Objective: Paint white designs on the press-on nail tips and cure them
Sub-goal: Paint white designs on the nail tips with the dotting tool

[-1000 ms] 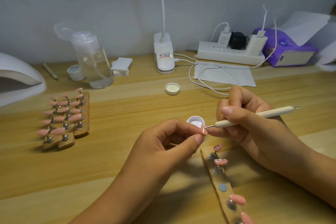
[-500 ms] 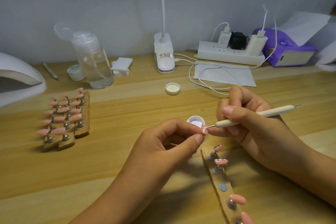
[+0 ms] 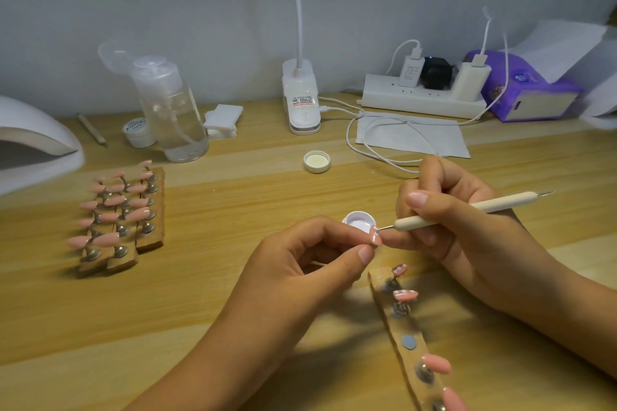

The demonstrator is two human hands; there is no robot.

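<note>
Legible text: none | jar label (image 3: 138, 126), lamp sticker (image 3: 302, 100), charger print (image 3: 411, 72): too blurred

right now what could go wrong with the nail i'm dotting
1. The left hand only pinches the nail; a slip could smear the fresh white dots on a fingertip.
2. The open paint pot sits right behind the tool tip; the right hand might knock it.
3. The dotted nails on the strip lie just below the right hand and, if uncured, could smudge.
</note>
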